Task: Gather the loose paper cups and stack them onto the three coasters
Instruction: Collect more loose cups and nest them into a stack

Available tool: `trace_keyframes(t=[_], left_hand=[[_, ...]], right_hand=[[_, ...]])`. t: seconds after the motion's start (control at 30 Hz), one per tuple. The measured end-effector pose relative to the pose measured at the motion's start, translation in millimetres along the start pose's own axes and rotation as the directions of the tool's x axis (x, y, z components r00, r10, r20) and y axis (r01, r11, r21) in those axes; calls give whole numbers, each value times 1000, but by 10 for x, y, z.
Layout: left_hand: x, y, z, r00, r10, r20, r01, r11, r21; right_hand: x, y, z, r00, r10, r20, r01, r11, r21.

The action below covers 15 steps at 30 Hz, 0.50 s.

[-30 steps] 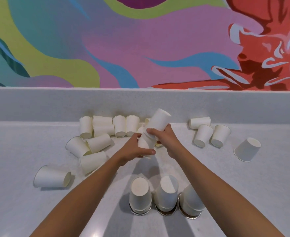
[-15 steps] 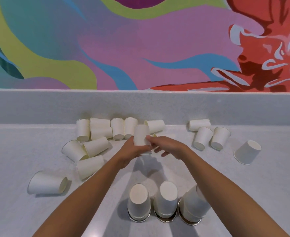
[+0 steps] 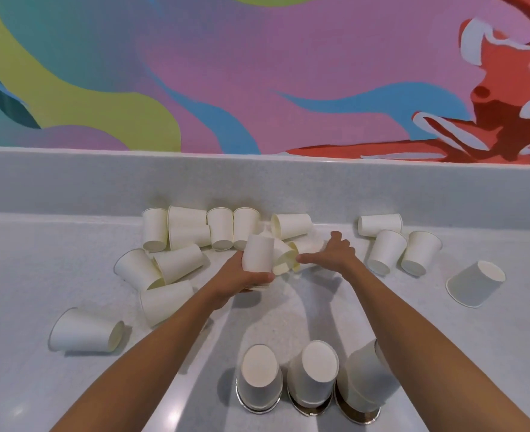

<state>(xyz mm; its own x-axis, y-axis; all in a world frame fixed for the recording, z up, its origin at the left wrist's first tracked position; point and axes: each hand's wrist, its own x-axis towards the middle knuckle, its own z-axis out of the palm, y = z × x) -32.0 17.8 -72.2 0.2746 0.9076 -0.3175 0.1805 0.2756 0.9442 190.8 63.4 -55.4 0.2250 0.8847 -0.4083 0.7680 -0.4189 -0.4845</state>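
Note:
My left hand [image 3: 245, 277] grips a short stack of white paper cups [image 3: 258, 254], held upside down above the counter's middle. My right hand [image 3: 332, 254] is spread open, its fingers over two cups lying on their sides [image 3: 284, 260] just right of the held stack. Near the front edge, three upturned cup stacks [image 3: 259, 381] [image 3: 315, 374] [image 3: 365, 380] stand on three round metallic coasters [image 3: 309, 410]. Several loose cups lie at the back left [image 3: 179, 244], and three more lie at the back right [image 3: 388, 244].
A lone cup [image 3: 85, 331] lies on its side at the front left, and another [image 3: 475, 283] is tipped over at the far right. The white counter [image 3: 39, 269] ends at a low backsplash [image 3: 70, 179] under a colourful mural.
The cup from my right hand has been nested onto the stack in my left hand. My right hand let go and reached right and back toward the lying cups.

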Motion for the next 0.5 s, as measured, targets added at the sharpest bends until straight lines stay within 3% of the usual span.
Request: trace_keyframes(t=[0.5], left_hand=[[17, -70, 30, 1000, -18, -5, 18, 999, 27]], right_hand=[[-31, -71, 189, 999, -35, -30, 33, 997, -70]])
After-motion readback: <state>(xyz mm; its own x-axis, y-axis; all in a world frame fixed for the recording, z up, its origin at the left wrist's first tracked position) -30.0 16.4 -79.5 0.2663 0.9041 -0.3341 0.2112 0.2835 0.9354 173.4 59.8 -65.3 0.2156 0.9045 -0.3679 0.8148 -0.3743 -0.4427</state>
